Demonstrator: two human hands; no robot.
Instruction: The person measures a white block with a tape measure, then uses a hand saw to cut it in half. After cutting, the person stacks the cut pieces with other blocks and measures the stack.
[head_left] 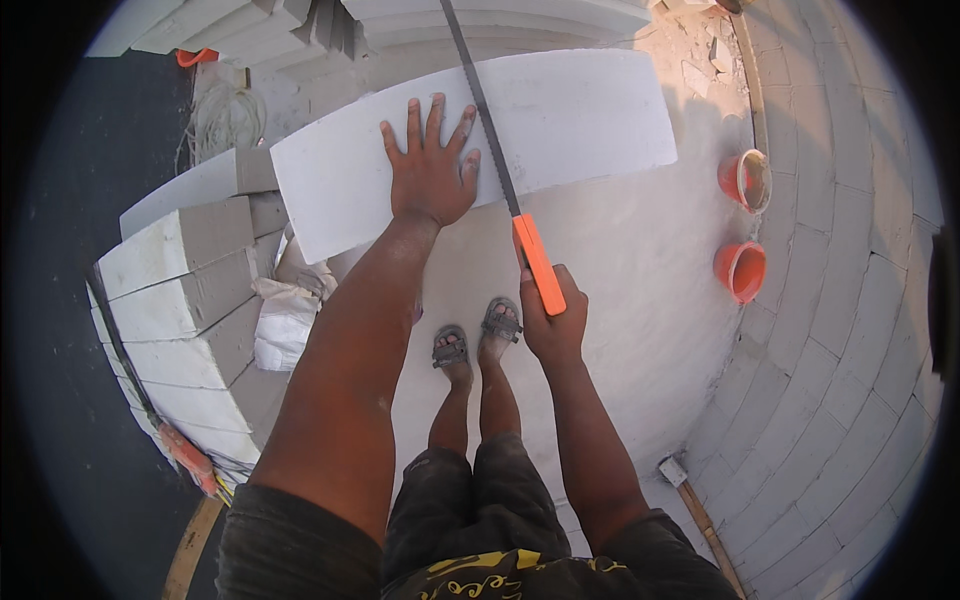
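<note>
A long white building block (580, 120) lies crosswise in front of me. My left hand (432, 165) is spread flat on its top, left of the blade, fingers apart. My right hand (557, 318) is wrapped round the orange handle of a hand saw (540, 265). The saw's long dark toothed blade crosses the block from its near edge to past its far edge. Whether the teeth have entered the block, I cannot tell.
Stacked blocks (165, 310) stand at my left, with a white sack (285, 325) beside them and a red-handled tool (190, 455) along their outer side. Two orange buckets (740, 272) sit by the block wall (830, 300) on the right. A wooden-handled hammer (700, 510) leans at lower right.
</note>
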